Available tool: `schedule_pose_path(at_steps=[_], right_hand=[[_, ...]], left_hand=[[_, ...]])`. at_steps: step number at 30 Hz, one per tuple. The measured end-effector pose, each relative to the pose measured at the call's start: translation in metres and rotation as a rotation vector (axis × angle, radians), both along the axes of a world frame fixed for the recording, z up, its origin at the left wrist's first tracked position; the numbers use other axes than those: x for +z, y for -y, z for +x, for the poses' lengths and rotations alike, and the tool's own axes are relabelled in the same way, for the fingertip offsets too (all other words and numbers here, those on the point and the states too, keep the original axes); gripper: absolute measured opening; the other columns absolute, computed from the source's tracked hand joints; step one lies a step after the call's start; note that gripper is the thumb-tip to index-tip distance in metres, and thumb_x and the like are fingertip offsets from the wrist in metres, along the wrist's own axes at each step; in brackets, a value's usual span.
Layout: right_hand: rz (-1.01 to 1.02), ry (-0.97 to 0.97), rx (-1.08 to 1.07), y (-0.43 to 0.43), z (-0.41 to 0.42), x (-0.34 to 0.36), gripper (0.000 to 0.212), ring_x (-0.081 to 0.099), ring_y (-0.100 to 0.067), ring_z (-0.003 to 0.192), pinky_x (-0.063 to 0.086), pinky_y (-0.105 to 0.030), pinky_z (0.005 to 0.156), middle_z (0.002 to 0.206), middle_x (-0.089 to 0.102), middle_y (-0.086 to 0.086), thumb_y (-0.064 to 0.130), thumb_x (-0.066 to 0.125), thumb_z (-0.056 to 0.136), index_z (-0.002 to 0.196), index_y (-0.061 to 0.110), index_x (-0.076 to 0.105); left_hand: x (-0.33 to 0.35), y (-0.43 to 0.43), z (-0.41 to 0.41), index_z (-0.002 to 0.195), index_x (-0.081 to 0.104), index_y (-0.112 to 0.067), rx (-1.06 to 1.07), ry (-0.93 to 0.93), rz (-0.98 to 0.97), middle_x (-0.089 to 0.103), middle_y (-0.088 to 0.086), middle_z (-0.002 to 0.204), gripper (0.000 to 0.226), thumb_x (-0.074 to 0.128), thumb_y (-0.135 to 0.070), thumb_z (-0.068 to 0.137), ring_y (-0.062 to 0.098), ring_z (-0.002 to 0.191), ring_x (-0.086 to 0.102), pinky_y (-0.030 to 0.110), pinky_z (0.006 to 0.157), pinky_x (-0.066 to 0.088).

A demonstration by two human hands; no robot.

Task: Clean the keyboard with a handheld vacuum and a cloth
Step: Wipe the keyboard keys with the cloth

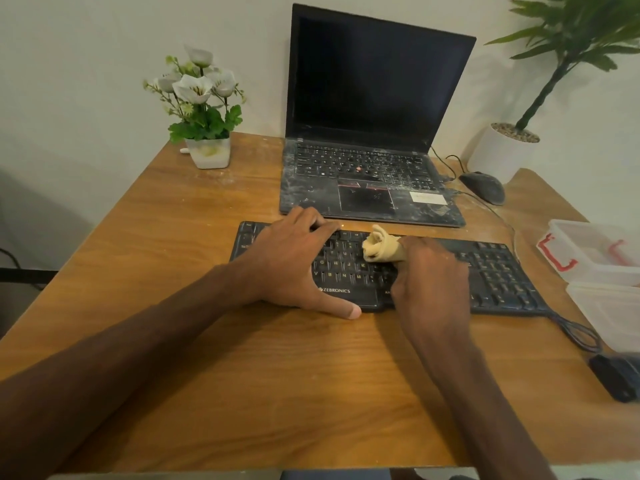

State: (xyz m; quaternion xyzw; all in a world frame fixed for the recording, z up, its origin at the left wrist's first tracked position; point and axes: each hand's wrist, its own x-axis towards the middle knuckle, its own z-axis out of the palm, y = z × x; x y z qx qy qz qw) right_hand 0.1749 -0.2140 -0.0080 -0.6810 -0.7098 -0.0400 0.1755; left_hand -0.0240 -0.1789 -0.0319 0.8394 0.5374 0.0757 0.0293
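A black keyboard (pixel 491 268) lies across the middle of the wooden desk (pixel 277 375). My left hand (pixel 294 261) rests flat on its left half, fingers spread over the keys and thumb on the desk at its front edge. My right hand (pixel 429 275) grips a bunched beige cloth (pixel 381 247), whose twisted end sticks out to the left and touches the keys near the middle of the keyboard. A dark object at the right edge (pixel 620 375) may be the handheld vacuum; it is blurred and cut off.
A dusty open laptop (pixel 370 181) stands behind the keyboard, with a black mouse (pixel 483 187) to its right. A potted white flower (pixel 207 147) sits back left, a large plant (pixel 512 140) back right. Clear plastic boxes (pixel 595 258) stand at the right edge. The keyboard cable (pixel 578 334) loops nearby.
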Motion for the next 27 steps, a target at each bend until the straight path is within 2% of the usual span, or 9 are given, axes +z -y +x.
schedule_pose_path(at_steps=[6, 8, 10, 12, 15, 18, 22, 24, 27], right_hand=[[-0.004, 0.009, 0.039, 0.007, -0.005, -0.001, 0.041, 0.06, -0.027, 0.109, 0.046, -0.038, 0.089, 0.12, 0.062, -0.005, 0.002, 0.056, 0.094, 0.134, 0.014, 0.058], [0.014, -0.032, 0.085, 0.005, -0.001, -0.002, 0.037, 0.063, -0.023, 0.101, 0.048, -0.038, 0.086, 0.112, 0.066, -0.002, 0.005, 0.057, 0.095, 0.129, 0.017, 0.063], [0.034, -0.15, 0.144, -0.002, 0.01, -0.001, 0.027, 0.065, -0.016, 0.084, 0.052, -0.034, 0.074, 0.098, 0.072, 0.004, 0.011, 0.062, 0.095, 0.118, 0.022, 0.071], [-0.014, -0.329, 0.194, -0.011, 0.025, 0.005, 0.025, 0.068, -0.009, 0.078, 0.057, -0.032, 0.068, 0.092, 0.075, 0.009, 0.018, 0.07, 0.092, 0.117, 0.024, 0.074], [-0.017, -0.396, 0.157, -0.02, 0.049, 0.018, 0.031, 0.064, 0.003, 0.079, 0.046, -0.013, 0.062, 0.101, 0.073, 0.013, 0.019, 0.073, 0.09, 0.121, 0.022, 0.072], [0.068, -0.326, 0.113, -0.022, 0.062, 0.02, 0.035, 0.054, 0.013, 0.077, 0.036, -0.01, 0.061, 0.099, 0.068, 0.017, 0.022, 0.075, 0.089, 0.123, 0.022, 0.071], [0.055, -0.265, 0.093, -0.018, 0.047, -0.001, 0.026, 0.058, -0.001, 0.071, 0.038, -0.02, 0.057, 0.084, 0.067, 0.012, 0.024, 0.073, 0.091, 0.117, 0.024, 0.074], [0.108, -0.213, 0.065, -0.017, 0.036, -0.007, 0.016, 0.059, -0.012, 0.073, 0.038, -0.028, 0.061, 0.087, 0.069, 0.005, 0.022, 0.07, 0.093, 0.108, 0.02, 0.073], [0.129, -0.174, 0.048, -0.012, 0.013, -0.01, 0.01, 0.06, -0.023, 0.079, 0.037, -0.032, 0.066, 0.091, 0.067, -0.002, 0.02, 0.062, 0.095, 0.099, 0.015, 0.07]], left_hand=[[-0.001, 0.001, 0.001, 0.163, 0.024, -0.022, -0.005, 0.004, 0.025, 0.035, -0.005, 0.144, 0.14, 0.047, -0.107, 0.054, 0.014, 0.129, 0.034, 0.034, 0.107, 0.041], [-0.002, 0.0, 0.0, 0.163, 0.024, -0.022, -0.007, 0.006, 0.024, 0.036, -0.005, 0.144, 0.141, 0.046, -0.108, 0.054, 0.014, 0.129, 0.035, 0.033, 0.107, 0.04], [-0.003, 0.0, -0.002, 0.163, 0.024, -0.023, -0.009, 0.012, 0.019, 0.036, -0.005, 0.143, 0.14, 0.045, -0.108, 0.054, 0.013, 0.129, 0.035, 0.032, 0.105, 0.039], [-0.003, 0.0, -0.004, 0.162, 0.025, -0.024, -0.013, 0.026, 0.018, 0.036, -0.006, 0.142, 0.139, 0.046, -0.108, 0.054, 0.013, 0.128, 0.035, 0.032, 0.104, 0.039], [-0.003, 0.001, -0.005, 0.162, 0.025, -0.024, -0.022, 0.039, 0.018, 0.036, -0.007, 0.14, 0.137, 0.048, -0.107, 0.055, 0.012, 0.127, 0.035, 0.032, 0.104, 0.041], [-0.004, 0.0, -0.005, 0.163, 0.024, -0.024, -0.022, 0.039, 0.015, 0.035, -0.007, 0.142, 0.137, 0.047, -0.106, 0.055, 0.012, 0.128, 0.034, 0.03, 0.102, 0.037], [-0.005, -0.001, -0.006, 0.163, 0.025, -0.023, -0.029, 0.037, 0.029, 0.036, -0.006, 0.14, 0.137, 0.047, -0.106, 0.056, 0.013, 0.127, 0.035, 0.031, 0.104, 0.038], [-0.006, -0.002, -0.006, 0.162, 0.025, -0.023, -0.028, 0.037, 0.037, 0.037, -0.006, 0.139, 0.137, 0.047, -0.107, 0.056, 0.013, 0.126, 0.036, 0.033, 0.104, 0.04], [-0.007, -0.003, -0.005, 0.161, 0.027, -0.022, -0.018, 0.038, 0.044, 0.037, -0.005, 0.14, 0.137, 0.048, -0.107, 0.055, 0.015, 0.126, 0.036, 0.034, 0.104, 0.042]])
